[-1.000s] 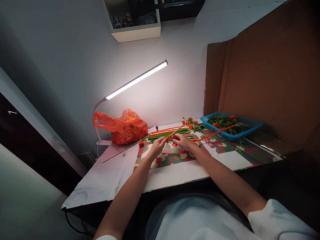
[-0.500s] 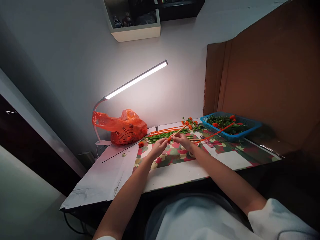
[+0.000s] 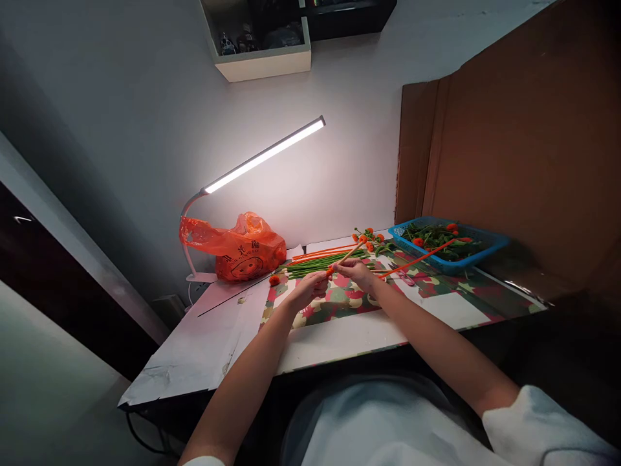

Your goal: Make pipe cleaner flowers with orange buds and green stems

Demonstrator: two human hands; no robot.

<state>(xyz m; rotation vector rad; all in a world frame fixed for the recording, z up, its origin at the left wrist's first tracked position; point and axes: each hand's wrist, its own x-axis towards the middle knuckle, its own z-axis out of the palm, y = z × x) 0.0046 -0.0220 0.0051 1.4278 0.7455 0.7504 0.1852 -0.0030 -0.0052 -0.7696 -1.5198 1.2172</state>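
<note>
My left hand [image 3: 309, 289] is closed in a pinch around a small orange piece [image 3: 329, 271], fuzzy like a pipe cleaner. Against it, my right hand [image 3: 356, 273] is closed, with a thin tan stick [image 3: 350, 252] slanting up out of its fingers. A long orange pipe cleaner [image 3: 418, 259] runs out from behind my right wrist toward the basket; whether the right fingers hold its hidden end I cannot tell. Just behind both hands lies a row of green stems [image 3: 320, 264]. Beyond the stick's tip are orange flowers [image 3: 369, 246] with green leaves.
A blue basket [image 3: 449, 264] of leafy orange flowers stands at the back right, by brown cardboard [image 3: 504, 149]. Pink-handled scissors [image 3: 405, 278] lie near my right wrist. An orange plastic bag [image 3: 250, 252] and lit lamp [image 3: 264, 155] are left. One orange flower head [image 3: 274, 279] lies alone.
Both hands stay nearly in place around the orange piece. The left fingers have curled slightly, and my right hand has shifted a little. The rest looks the same.
</note>
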